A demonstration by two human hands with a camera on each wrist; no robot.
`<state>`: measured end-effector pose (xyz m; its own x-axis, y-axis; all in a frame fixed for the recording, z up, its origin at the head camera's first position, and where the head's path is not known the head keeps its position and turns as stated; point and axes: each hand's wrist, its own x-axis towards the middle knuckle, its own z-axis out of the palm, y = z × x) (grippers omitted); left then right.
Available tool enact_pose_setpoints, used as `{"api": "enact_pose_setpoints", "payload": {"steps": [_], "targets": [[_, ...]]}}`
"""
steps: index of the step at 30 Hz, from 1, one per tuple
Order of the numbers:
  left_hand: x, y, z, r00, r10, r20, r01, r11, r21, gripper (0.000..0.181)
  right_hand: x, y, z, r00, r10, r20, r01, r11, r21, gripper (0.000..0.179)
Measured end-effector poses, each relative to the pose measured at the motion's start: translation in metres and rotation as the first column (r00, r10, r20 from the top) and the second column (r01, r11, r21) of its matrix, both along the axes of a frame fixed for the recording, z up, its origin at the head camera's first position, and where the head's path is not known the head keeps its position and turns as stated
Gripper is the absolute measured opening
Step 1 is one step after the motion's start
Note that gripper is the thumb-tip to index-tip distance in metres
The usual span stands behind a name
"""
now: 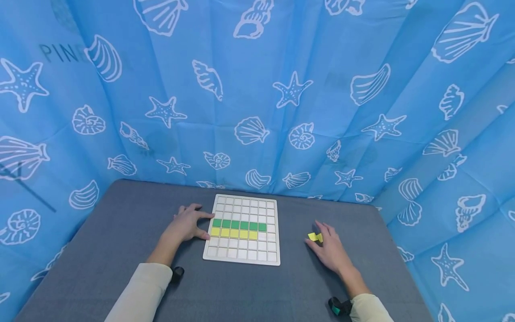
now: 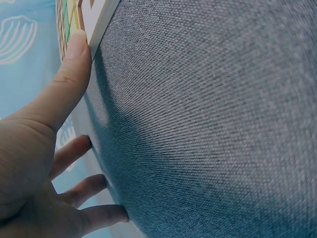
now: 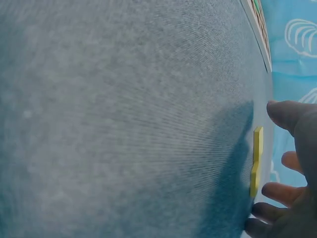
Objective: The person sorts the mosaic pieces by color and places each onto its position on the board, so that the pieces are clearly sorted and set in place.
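Note:
A white grid board (image 1: pixel 263 261) lies flat on the table. Across it runs a row of green tiles (image 1: pixel 235 224), with a shorter row of yellow tiles (image 1: pixel 234 233) just below, its right end stopping sooner. My left hand (image 1: pixel 186 224) rests at the board's left edge, thumb and index finger stretched out to touch the rim. In the left wrist view the thumb (image 2: pixel 74 54) lies against the board's edge, the other fingers spread. Over to the right, two loose yellow tiles (image 3: pixel 257 144) lie on the cloth. My right hand (image 1: pixel 331 248) hovers beside them, fingers loosely extended, holding nothing.
Grey cloth (image 1: pixel 241 290) covers the table. A blue curtain (image 1: pixel 257 89) with white shells and starfish hangs behind and around it. Black straps (image 1: pixel 339 307) sit on both wrists.

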<state>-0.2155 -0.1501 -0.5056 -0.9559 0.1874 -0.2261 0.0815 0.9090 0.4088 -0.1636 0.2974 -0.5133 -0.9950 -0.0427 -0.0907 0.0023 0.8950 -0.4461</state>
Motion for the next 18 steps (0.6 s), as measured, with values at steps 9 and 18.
{"api": "enact_pose_setpoints", "payload": {"steps": [9, 18], "targets": [[0.0015, 0.0005, 0.0041, 1.0, 0.005, 0.005, -0.005, 1.0, 0.011, 0.075, -0.001, 0.0039, -0.0047, 0.999, -0.008, -0.031, 0.007, 1.0, -0.004, 0.054], [0.0022, 0.0008, 0.0048, 1.0, 0.002, 0.006, -0.002, 1.0, 0.013, 0.076, 0.0005, 0.0038, -0.0059, 0.996, -0.009, -0.09, 0.007, 1.0, -0.021, 0.04]]}}
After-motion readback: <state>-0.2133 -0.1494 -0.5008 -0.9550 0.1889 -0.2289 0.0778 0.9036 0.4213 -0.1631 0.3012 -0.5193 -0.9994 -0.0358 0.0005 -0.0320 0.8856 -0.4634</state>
